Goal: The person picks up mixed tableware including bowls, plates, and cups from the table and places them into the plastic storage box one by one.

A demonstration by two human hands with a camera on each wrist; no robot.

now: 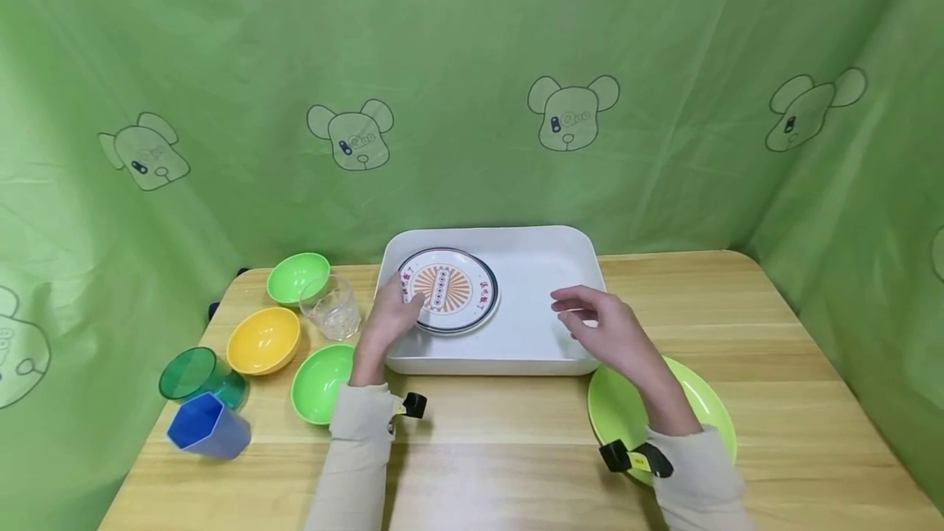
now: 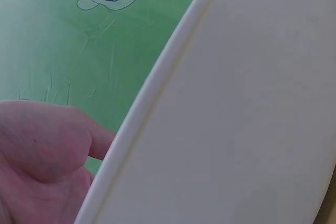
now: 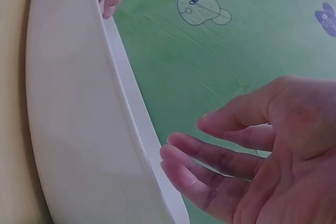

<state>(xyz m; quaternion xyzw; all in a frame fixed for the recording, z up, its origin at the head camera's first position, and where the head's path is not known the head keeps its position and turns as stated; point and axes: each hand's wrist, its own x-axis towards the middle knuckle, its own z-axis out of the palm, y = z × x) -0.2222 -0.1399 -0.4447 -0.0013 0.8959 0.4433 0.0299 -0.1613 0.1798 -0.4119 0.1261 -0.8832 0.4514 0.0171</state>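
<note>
In the head view a white plate with an orange sunburst, red characters and a dark rim lies in the left part of a white rectangular tray. My left hand pinches its left edge, thumb over the top. In the left wrist view, the tray's outer wall hides the fingertips of that hand. My right hand is over the tray's right side, fingers loosely bent and holding nothing. The right wrist view shows its fingers apart, beside the tray rim.
Left of the tray are two green bowls, a yellow bowl, a clear glass, a green cup and a blue cup. A lime-green plate lies under my right forearm. Green curtains surround the wooden table.
</note>
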